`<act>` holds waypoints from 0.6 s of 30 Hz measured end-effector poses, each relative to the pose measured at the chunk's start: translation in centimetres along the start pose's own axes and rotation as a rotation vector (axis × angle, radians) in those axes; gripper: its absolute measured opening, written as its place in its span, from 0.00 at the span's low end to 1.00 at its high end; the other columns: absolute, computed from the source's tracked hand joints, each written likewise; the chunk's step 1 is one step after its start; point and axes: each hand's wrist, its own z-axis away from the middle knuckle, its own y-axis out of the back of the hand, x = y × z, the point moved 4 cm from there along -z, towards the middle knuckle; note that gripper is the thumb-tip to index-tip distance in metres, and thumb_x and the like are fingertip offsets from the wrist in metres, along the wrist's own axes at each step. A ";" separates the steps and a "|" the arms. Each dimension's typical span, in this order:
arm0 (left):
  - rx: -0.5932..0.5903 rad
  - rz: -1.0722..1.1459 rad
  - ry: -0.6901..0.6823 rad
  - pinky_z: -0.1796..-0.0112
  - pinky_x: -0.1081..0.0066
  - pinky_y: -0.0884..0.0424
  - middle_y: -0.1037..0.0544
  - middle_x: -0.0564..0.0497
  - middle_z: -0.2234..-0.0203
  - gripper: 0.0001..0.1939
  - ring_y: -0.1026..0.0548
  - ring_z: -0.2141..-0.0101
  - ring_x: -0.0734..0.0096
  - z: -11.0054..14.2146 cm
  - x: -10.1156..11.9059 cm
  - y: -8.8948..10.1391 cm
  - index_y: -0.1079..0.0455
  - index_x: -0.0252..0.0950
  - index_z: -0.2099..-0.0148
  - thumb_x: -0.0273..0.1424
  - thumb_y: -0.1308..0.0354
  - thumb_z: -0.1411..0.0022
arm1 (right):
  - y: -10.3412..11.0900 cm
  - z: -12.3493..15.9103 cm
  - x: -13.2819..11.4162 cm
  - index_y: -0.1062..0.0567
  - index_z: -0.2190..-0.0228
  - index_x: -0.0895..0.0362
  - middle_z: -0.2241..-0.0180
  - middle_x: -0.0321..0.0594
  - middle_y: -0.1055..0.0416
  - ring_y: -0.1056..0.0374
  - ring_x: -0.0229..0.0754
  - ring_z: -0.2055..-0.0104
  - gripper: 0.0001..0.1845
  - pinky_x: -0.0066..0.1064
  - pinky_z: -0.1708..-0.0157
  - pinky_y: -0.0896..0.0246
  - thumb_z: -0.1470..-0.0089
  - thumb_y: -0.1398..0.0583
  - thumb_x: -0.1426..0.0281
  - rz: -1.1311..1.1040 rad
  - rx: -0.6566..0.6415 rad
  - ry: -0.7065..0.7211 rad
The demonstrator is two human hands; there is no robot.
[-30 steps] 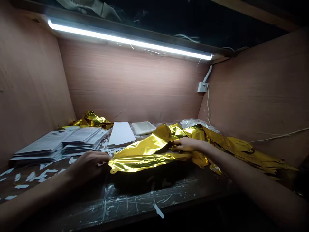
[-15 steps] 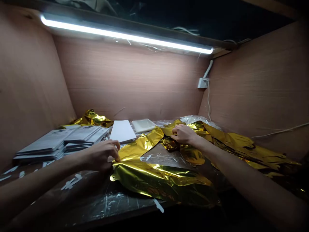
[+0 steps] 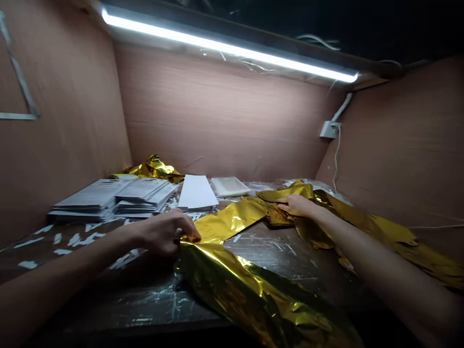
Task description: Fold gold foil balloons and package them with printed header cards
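Observation:
My left hand [image 3: 166, 234] pinches the edge of a long sheet of gold metallic foil [image 3: 250, 295] at the middle of the bench. The sheet runs from there toward me and down past the bench's front edge. A narrower gold band [image 3: 230, 221] of foil rises from my left fingertips toward my right hand [image 3: 297, 205]. Those right fingers grip crumpled foil [image 3: 279, 203] farther back. Under my left fingertips a small dark shape shows, too small to name.
Stacks of printed leaflets [image 3: 110, 198], a white paper sheet [image 3: 197, 192], a shallow white tray [image 3: 230, 186] and crumpled gold foil [image 3: 155, 169] stand at the back. White scraps [image 3: 72, 239] lie on the scratched dark bench [image 3: 275, 251]. Wooden walls enclose the bench on three sides.
The near foil has slid toward me and now drapes over the front edge. My left hand has moved right along its edge. The whole view has shifted as my head turned.

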 end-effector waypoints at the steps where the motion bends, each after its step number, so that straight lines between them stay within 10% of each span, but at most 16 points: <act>1: 0.006 -0.012 -0.002 0.60 0.71 0.24 0.15 0.48 0.60 0.15 0.18 0.63 0.64 0.0 0.0 -0.1 0.19 0.39 0.62 0.20 0.37 0.52 | 0.6 0.1 -0.6 0.21 0.45 0.60 0.44 0.52 0.25 0.31 0.53 0.40 0.23 0.39 0.39 0.40 0.35 0.44 0.63 -0.009 0.024 0.013; 7: 0.029 -0.072 -0.002 0.56 0.67 0.25 0.15 0.49 0.60 0.20 0.19 0.61 0.62 0.0 0.0 -0.7 0.17 0.41 0.56 0.23 0.33 0.53 | 5.7 5.0 -10.3 0.23 0.43 0.51 0.42 0.44 0.26 0.32 0.55 0.39 0.24 0.52 0.38 0.40 0.33 0.47 0.58 -0.207 0.292 0.198; 10: -0.014 -0.091 0.022 0.52 0.65 0.26 0.16 0.49 0.57 0.22 0.20 0.57 0.59 -0.2 0.0 -0.7 0.17 0.42 0.55 0.25 0.30 0.56 | 6.8 10.2 -17.6 0.22 0.44 0.47 0.43 0.42 0.25 0.30 0.56 0.41 0.24 0.54 0.39 0.39 0.35 0.43 0.54 -0.337 0.212 0.303; 15: -0.087 -0.074 0.025 0.50 0.63 0.27 0.17 0.47 0.50 0.28 0.22 0.52 0.54 -0.5 0.3 -0.7 0.18 0.42 0.53 0.30 0.23 0.60 | 4.2 16.9 -27.0 0.38 0.31 0.48 0.33 0.44 0.39 0.42 0.64 0.32 0.50 0.56 0.33 0.45 0.51 0.31 0.50 -0.462 -0.041 0.507; 18: -0.104 -0.059 0.006 0.50 0.62 0.27 0.19 0.46 0.47 0.30 0.22 0.50 0.53 -0.4 0.2 -0.5 0.18 0.43 0.50 0.32 0.22 0.60 | 1.9 17.9 -28.1 0.42 0.30 0.51 0.31 0.46 0.45 0.48 0.65 0.29 0.47 0.58 0.31 0.48 0.47 0.33 0.63 -0.438 -0.052 0.547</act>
